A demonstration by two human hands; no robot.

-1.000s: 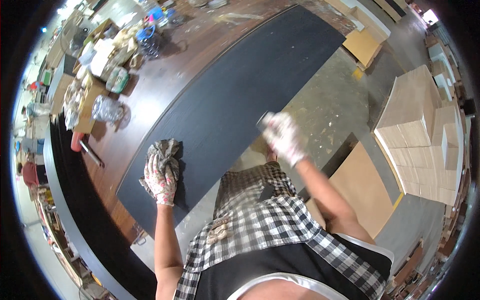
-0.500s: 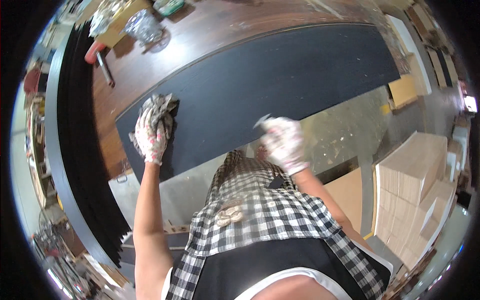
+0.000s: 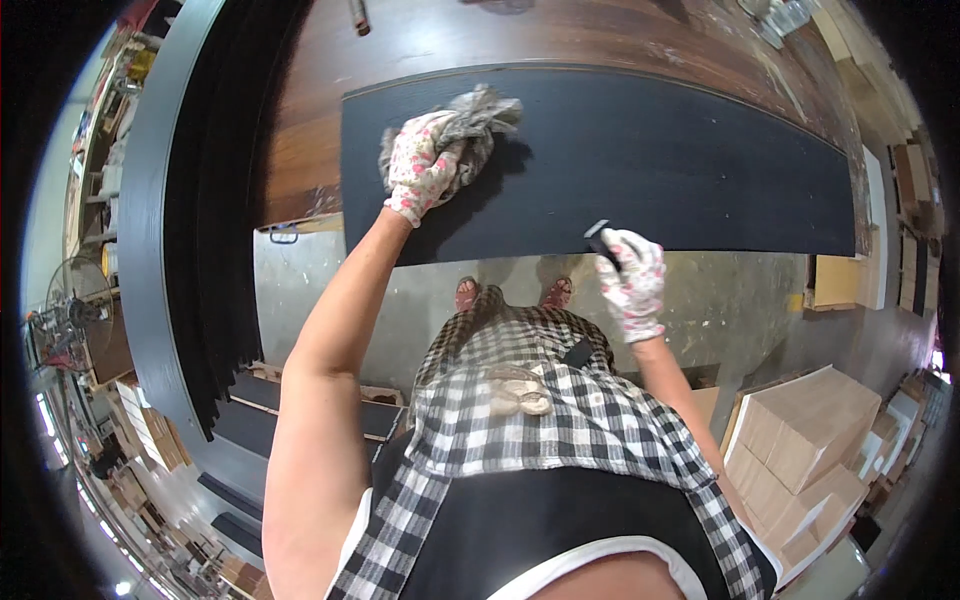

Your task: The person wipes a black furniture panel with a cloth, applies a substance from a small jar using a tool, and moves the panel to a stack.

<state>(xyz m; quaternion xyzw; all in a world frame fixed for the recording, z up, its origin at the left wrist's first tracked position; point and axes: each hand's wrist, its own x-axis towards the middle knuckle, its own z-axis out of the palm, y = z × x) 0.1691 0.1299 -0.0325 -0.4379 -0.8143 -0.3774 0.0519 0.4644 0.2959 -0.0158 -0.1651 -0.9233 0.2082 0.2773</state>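
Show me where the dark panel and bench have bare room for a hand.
The dark panel lies bare from the rag under the left hand to its right end, above the right hand. Brown bench left of the panel is bare too. The bench's far right corner is cluttered.

The left hand [image 3: 418, 165] covers part of the grey rag [image 3: 470, 125]. The right hand [image 3: 632, 283] hides most of a small dark tool [image 3: 598, 236], its kind unclear.
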